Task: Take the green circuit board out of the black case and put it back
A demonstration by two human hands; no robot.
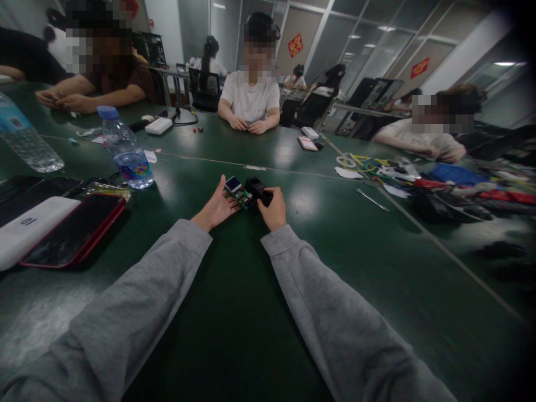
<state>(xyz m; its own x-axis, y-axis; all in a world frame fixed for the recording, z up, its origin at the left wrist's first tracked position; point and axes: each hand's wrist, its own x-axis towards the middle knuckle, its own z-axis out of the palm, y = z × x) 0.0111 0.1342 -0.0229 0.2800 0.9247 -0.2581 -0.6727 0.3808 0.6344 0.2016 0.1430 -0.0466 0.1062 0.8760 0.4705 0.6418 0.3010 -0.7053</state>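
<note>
Both my forearms reach forward in grey sleeves over the green table. My left hand (216,207) is turned palm up, its thumb at the edge of a small green circuit board (239,195) and its fingers under it. The board carries a little screen (233,185) at its upper left end. Right beside it, my right hand (273,207) grips a black plastic case (256,187) between thumb and fingers. The case is tilted, and its near side meets the board's right end. Whether the two are joined I cannot tell.
On the left lie a red-edged phone (77,229), a white power bank (37,226) and a water bottle (125,153). A wrench (372,200) and tangled cables (368,163) lie right. Across the table sits a person in a white shirt (250,95); others sit left and right.
</note>
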